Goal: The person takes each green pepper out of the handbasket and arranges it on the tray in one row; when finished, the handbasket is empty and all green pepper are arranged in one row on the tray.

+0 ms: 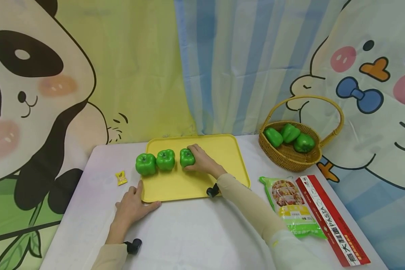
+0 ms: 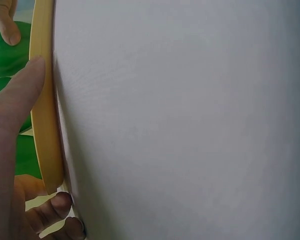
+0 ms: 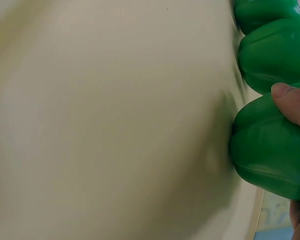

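Note:
My right hand [image 1: 202, 162] grips a green bell pepper [image 1: 187, 158] over the middle of a yellow tray [image 1: 216, 146]. In the right wrist view its thumb lies along the side of that bell pepper [image 3: 272, 150], close above the tray. Two more green bell peppers stand side by side at the tray's left: one at the edge [image 1: 146, 165], the other [image 1: 165, 160] nearer the held one. My left hand [image 1: 132, 206] holds the tray's near left corner. The left wrist view has its thumb on the tray rim [image 2: 42, 115] and its fingers bent around the corner.
A wicker basket [image 1: 280, 159] with a tall handle and several green peppers stands at the back right. Below it lie a green-edged food bag [image 1: 295, 210] and a long red pasta box [image 1: 334, 221]. A small yellow packet [image 1: 121, 178] lies left of the tray.

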A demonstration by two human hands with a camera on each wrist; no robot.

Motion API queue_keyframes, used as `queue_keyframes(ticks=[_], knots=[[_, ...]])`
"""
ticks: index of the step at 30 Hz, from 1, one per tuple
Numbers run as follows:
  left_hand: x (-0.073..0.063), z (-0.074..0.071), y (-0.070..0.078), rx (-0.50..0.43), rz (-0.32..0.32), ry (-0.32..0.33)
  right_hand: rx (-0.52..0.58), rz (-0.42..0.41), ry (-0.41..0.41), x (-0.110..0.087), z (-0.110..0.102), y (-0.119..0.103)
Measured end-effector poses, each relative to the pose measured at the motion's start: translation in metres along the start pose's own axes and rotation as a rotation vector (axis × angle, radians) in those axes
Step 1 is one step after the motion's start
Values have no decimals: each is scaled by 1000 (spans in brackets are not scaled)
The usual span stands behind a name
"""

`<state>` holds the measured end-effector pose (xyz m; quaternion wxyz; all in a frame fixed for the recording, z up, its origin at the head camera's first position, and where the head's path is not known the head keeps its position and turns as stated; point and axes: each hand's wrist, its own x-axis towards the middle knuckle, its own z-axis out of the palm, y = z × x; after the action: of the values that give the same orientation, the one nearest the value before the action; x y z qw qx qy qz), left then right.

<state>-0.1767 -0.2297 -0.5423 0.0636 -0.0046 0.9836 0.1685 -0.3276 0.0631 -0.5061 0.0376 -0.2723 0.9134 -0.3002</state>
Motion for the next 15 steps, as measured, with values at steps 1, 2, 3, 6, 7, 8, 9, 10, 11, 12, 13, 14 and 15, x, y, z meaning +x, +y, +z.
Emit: queue_keyframes(ticks=[1,2,3,6,7,8,9,10,11,12,13,14,15], knots=[[0,0,0,0,3,-1,-1,-3,-1,1,1,-1],[0,0,0,0,1,-2,-2,-6,-1,2,2,-2],[0,0,0,0,1,-3,-6,-9,-1,3,3,-3],[0,-1,1,-3,2,-2,-11,-15,0,5,4,-6],[0,-1,1,-4,5,-2,-10,-14,0,6,5,-7],[1,-1,1,-5,3,-2,-13,-12,0,6,5,-8],[1,-1,1,-6,4,-2,-11,-11,0,6,5,-10],[1,-1,1,-6,4,-3,-7,-9,-1,6,4,-11],[1,-1,1,-6,4,-4,-3,-7,-2,7,4,-12],[1,-1,1,-5,2,-5,-5,-6,-5,7,4,-13],[1,-1,1,-4,0,-6,-6,-6,-7,7,4,-13],[1,-1,1,-2,-3,-6,-8,-5,-11,7,4,-14],[1,-1,0,-1,-4,-7,-4,-5,-14,7,4,-15]])
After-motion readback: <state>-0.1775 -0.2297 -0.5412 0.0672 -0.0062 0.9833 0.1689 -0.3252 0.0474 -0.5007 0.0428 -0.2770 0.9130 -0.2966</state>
